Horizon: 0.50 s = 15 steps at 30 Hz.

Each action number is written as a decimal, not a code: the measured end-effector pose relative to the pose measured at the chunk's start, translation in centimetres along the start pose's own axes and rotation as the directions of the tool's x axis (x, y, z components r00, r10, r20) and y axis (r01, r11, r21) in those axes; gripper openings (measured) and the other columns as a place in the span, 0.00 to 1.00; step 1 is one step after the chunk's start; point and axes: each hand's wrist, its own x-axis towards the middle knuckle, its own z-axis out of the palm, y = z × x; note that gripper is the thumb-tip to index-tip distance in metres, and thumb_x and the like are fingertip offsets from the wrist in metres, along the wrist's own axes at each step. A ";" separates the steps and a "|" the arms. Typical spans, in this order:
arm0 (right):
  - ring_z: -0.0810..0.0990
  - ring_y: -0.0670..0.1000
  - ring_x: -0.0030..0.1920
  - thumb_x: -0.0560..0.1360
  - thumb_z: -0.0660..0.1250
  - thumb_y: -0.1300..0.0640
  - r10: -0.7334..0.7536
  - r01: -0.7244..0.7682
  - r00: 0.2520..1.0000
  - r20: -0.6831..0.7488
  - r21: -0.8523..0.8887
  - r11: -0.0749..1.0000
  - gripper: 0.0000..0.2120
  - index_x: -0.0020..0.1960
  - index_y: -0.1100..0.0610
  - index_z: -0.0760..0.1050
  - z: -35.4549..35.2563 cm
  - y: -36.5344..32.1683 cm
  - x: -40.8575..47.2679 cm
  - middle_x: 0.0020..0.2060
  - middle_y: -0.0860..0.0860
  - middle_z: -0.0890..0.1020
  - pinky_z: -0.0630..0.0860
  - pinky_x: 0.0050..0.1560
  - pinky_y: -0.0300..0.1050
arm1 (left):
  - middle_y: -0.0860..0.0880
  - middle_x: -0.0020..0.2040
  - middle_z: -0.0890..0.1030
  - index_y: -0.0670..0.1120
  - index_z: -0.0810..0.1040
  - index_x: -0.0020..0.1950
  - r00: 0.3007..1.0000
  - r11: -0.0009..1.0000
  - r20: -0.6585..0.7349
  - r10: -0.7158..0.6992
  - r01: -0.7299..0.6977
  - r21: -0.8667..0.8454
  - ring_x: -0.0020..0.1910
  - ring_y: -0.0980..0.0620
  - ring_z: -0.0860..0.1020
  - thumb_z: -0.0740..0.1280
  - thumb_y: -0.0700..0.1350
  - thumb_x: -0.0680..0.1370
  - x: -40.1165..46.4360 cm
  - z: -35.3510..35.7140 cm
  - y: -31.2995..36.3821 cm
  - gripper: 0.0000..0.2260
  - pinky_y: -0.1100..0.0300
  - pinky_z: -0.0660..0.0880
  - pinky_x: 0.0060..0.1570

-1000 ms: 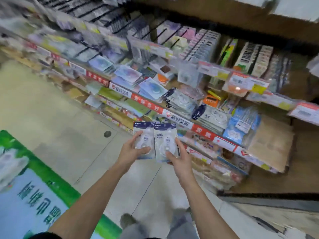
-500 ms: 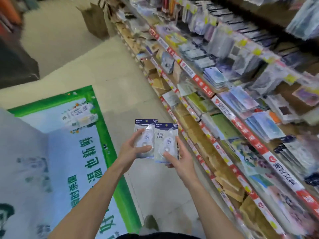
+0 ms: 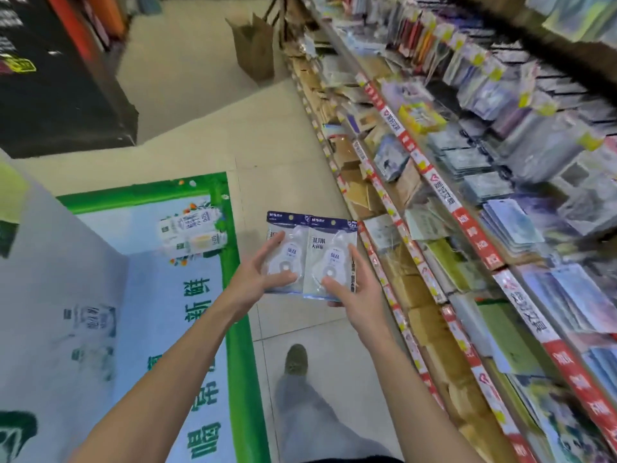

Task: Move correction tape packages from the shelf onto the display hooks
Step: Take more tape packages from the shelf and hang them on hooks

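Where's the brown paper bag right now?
In the head view, the brown paper bag stands on the floor at the top centre, far down the aisle, just left of the shelf unit.

Single head-worn wide-angle view, facing forward and down the aisle; beige tiled floor (image 3: 200, 128) below, stocked stationery shelf (image 3: 467, 212) close at right.

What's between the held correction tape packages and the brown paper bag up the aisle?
Head view: only bare beige floor tile lies between the correction tape packages and the brown paper bag. The shelving runs alongside on the right.
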 end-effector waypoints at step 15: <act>0.83 0.44 0.56 0.73 0.76 0.62 -0.092 0.088 0.993 0.074 0.051 0.995 0.35 0.75 0.47 0.67 8.2 -10.1 28.1 0.65 0.44 0.79 0.83 0.42 0.48 | 0.63 0.67 0.73 0.60 0.72 0.69 0.993 0.994 -0.063 0.104 -0.101 0.047 0.56 0.81 0.71 0.78 0.34 0.68 25.5 -11.0 12.5 0.36 0.75 0.73 0.50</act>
